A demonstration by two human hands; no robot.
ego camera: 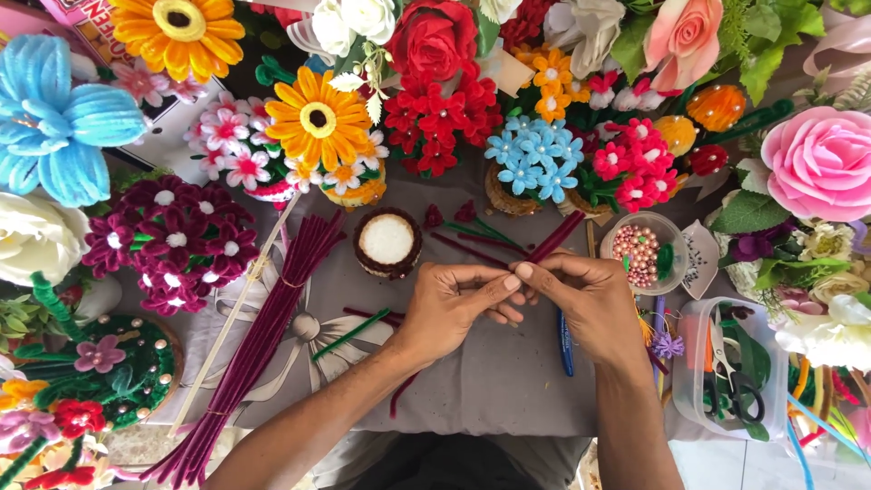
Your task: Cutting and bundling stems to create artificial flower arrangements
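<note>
**Maroon Stem Pinched Between Two Hands Over a Grey Cloth**

A thin dark-maroon fuzzy pipe-cleaner stem [553,241] is held at the middle of the grey cloth-covered table [490,381], where the fingertips of both hands meet. Its long axis runs on a diagonal: from the pinch it rises up and to the right, away from the person, toward the clear plastic cup of pink and pearl beads [640,254]. The free length lies on the side of the right hand [594,304], which is therefore the nearer one; the left hand [449,308] closes on the near end only. Both hands are curled and pressed together at thumb and forefinger, pinching the stem; whether more than one strand is gripped cannot be told. The stem looks slim, straight and velvety, the same colour as the long bundle of maroon pipe cleaners [263,340] lying well to the left. A small round brown-rimmed pot with white filling [387,241] stands just beyond the left hand.
</note>
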